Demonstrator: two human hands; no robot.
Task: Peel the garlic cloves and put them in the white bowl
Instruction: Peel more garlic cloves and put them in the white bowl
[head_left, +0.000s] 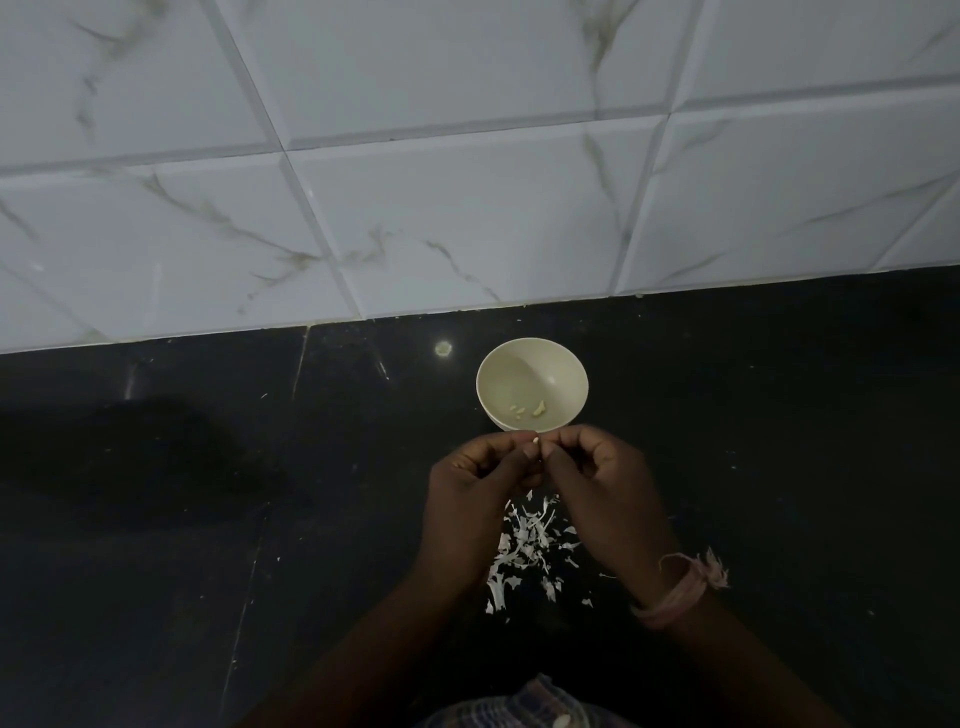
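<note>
Between pinching fingers (524, 453) of both hands: garlic clove (535, 440), gripped; skin best peeled above white bowl (532, 383).

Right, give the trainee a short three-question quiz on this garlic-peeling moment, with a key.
1. True or false: the white bowl already holds a few peeled cloves.
2. Where does the pile of garlic skins lie?
A. inside the bowl
B. on the dark counter below the hands
C. against the tiled wall
3. Fill in: the left hand and the right hand together pinch a small garlic clove just on the near side of the ____.

Key: 1 true; 2 B; 3 bowl.
</note>
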